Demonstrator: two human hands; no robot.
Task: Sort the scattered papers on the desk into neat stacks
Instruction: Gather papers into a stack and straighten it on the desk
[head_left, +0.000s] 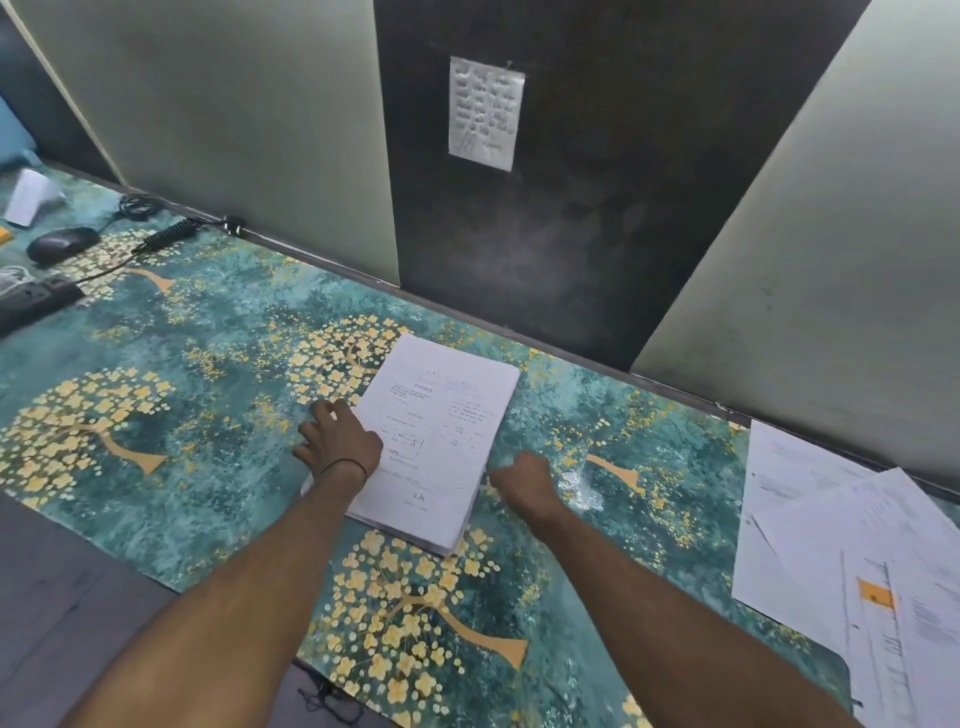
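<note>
- head view, the only one: stack of white sheets lies mid-bench, top sheet headed as an invoice, turned a bit off square to the bench edge
- stack edges mostly flush, a few lower sheets peek out at the near corner
- bench has a teal cover with gold trees
- left hand rests at the stack's left edge, fingers spread and fairly straight, tips on the bench just beside the paper; clamped on nothing, looks like steadying
- right hand sits at the stack's right edge toward the near end, fingers curled in, thumb side touching the paper; cannot tell if it pinches the edge or only butts against it
- loose sheets at far right, well apart from the stack, fanned and overlapping at different angles, one with an orange patch, some cut off by the frame
- folded paper far left near the mouse, well apart from the rest
- note hangs on the dark wall panel, not on the bench, probably not part of the job
- progress, my read: one stack built and getting squared up; right-side sheets unsorted, so about midway at best
- left to do: gather and align the loose sheets, maybe fetch the folded paper
</note>
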